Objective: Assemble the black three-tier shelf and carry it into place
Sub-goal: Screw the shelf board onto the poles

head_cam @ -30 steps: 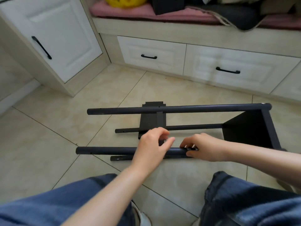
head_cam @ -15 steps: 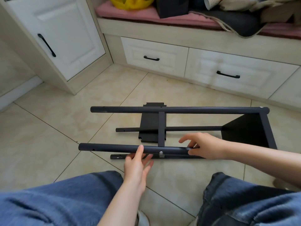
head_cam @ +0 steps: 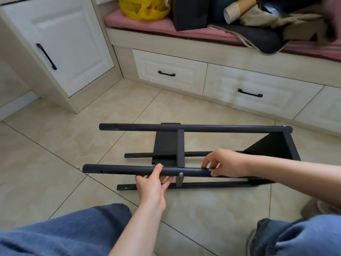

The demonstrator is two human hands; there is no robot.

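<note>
Tile floor: left hand now clasps near pole; right hand unchanged.

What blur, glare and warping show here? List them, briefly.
Head view: wide-angle warp leans the cabinet and slopes the bench; its top right corner and the jeans are smeared; daylight is soft, with a faint sheen on the near post and weak shadows on the floor.

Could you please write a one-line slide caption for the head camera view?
Left hand and right hand hold the near pole of the half-built black shelf lying on the tiled floor.
</note>
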